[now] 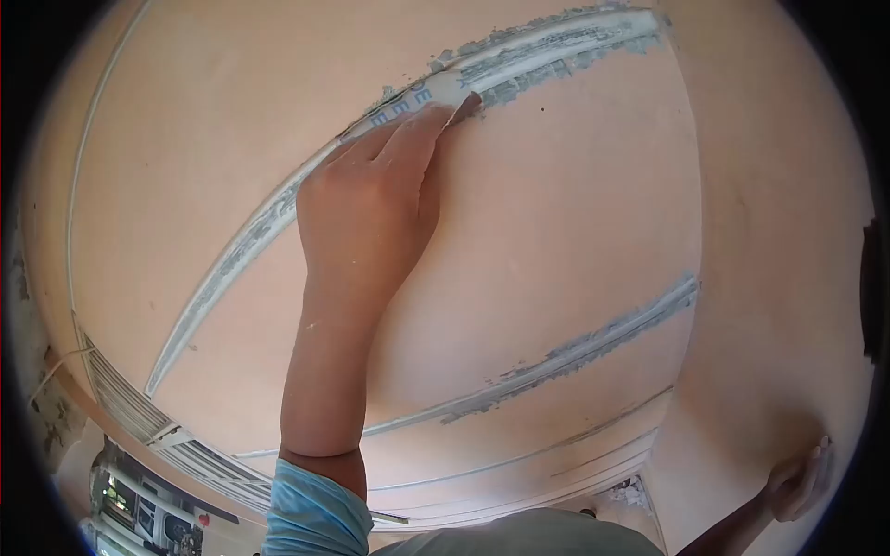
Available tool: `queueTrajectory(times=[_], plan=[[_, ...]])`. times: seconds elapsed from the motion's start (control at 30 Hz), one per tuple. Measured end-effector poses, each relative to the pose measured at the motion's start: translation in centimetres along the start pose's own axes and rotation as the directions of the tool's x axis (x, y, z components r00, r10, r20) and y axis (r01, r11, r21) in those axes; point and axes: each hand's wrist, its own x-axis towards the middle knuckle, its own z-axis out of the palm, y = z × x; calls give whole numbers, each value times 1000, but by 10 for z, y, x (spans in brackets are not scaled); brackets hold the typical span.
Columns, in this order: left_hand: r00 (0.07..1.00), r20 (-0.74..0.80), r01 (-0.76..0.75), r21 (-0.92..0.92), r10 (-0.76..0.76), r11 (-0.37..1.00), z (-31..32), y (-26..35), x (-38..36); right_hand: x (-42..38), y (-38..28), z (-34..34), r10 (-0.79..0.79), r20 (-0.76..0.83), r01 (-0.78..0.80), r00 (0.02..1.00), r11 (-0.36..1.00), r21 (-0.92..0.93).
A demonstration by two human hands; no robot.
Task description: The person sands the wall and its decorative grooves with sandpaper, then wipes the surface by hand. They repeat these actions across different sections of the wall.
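Observation:
My left hand (375, 176) reaches up from the bottom, a pushed-up light blue sleeve (318, 510) at its elbow. Its fingers press a sheet of sandpaper (436, 93) against a long pale seam (565, 42) in the peach-coloured surface. Blue letters show on the sheet's whitish back, and a brown curled edge sticks out by the fingertips. Part of the sheet lies hidden under the hand. At the lower right, my right hand (799, 480) rests against the adjoining wall (760, 306), its fingers stretched out and nothing visible in them.
Ragged grey filler edges the seam. A second grey seam (575, 357) runs lower down, with thinner lines beneath. Slatted strips (130, 408) lie at the lower left, near a window (118, 496) and assorted items. A rounded grey-green shape (538, 536) fills the bottom edge.

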Motion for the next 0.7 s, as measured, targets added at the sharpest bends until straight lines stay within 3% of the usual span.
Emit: queueTrajectory(times=[0.07, 0.1, 0.2, 0.27, 0.3, 0.37, 0.43, 0.5, 0.63, 0.7], plan=[[997, 37, 76, -52, -74, 996, -6, -9, -11, 1, -10, -5, 10, -142, 7, 990, 993, 118], [998, 42, -44, -57, 46, 997, 3, -9, 21, -16, -41, -12, 117, -98, -107, 988, 989, 102], [1000, 14, -21, -106, 22, 994, 18, 4, 32, -11, -44, -12, 106, -69, -97, 992, 988, 120], [961, -192, -234, -174, 200, 957, 52, 20, 49, -12, -45, -16, 132, -57, -122, 990, 980, 156], [961, -194, -234, -180, 199, 955, 58, 30, 56, -12, -44, -18, 130, -54, -120, 990, 981, 151], [986, -48, -164, -189, 158, 968, 65, 51, 73, -14, -44, -22, 126, -8, -122, 992, 972, 201], [985, -87, -165, -192, 151, 967, 69, 63, 81, -15, -46, -22, 113, -24, -106, 993, 976, 191], [998, 53, -28, -193, 39, 981, 59, 64, 83, -14, -46, -26, 110, -17, -102, 994, 960, 262], [995, 88, -25, -144, 38, 989, 64, 75, 95, -17, -45, -29, 108, -15, -99, 994, 955, 278], [990, 24, -134, -148, 139, 980, 80, 90, 105, -16, -47, -27, 110, -9, -103, 994, 958, 267]])
